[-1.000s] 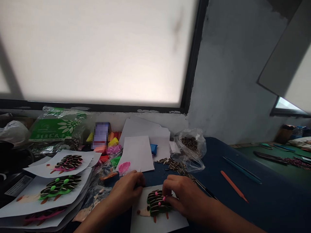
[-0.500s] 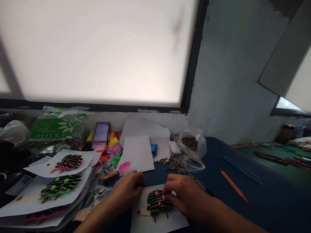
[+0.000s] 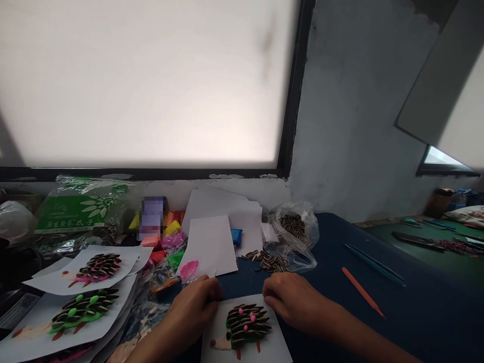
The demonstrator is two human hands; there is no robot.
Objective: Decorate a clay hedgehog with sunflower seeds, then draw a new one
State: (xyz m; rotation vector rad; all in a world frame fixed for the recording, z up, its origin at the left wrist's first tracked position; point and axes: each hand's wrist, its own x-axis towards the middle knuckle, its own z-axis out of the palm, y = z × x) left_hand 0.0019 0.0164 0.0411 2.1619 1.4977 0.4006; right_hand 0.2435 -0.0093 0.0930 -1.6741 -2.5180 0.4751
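A white card [image 3: 278, 350] lies before me with a hedgehog [image 3: 247, 330] made of green clay and striped sunflower seeds, with pink clay balls on its back. Its snout is pale clay and its short legs are orange-brown. My left hand [image 3: 198, 302] is closed on the card's upper left edge, thumb against the paper. At the upper right corner, my right hand [image 3: 293, 300] has its fingers curled, with thumb and forefinger at the card's edge. The fingertips of both hands are partly hidden.
Finished hedgehog cards [image 3: 91, 327] are stacked at left. Behind stand blank paper [image 3: 212, 237], pink clay [image 3: 189, 270], loose sunflower seeds [image 3: 270, 262] and a plastic bag of seeds [image 3: 308, 227]. An orange clay tool [image 3: 363, 292] and blue tweezers [image 3: 374, 264] lie at right.
My right hand has moved off the pink balls on the hedgehog to the card's upper right corner. My left hand stays at the left edge. The view has shifted slightly.
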